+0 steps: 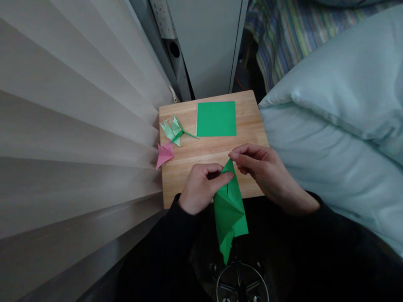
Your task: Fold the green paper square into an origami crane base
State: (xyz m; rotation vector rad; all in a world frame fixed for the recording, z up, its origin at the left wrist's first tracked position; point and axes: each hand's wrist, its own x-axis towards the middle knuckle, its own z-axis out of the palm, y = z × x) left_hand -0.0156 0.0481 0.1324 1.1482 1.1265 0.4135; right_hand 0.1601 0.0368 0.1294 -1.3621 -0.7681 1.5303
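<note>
I see my left hand (201,186) and right hand (258,165) pinching the fold (229,205) at its tip, lifted off the worktop (204,153) to crease it.

The folded paper (229,205) is deep green, the same green as the flat square sheet (216,118) on the pale, wood-grained bench (208,151). One paper flower (172,131) is light green with a darker stem, another (164,154) pink. The pillow (340,126) is pale blue, the blanket (283,33) striped in blue, green and white. Sleeves (163,235) are black.
</note>
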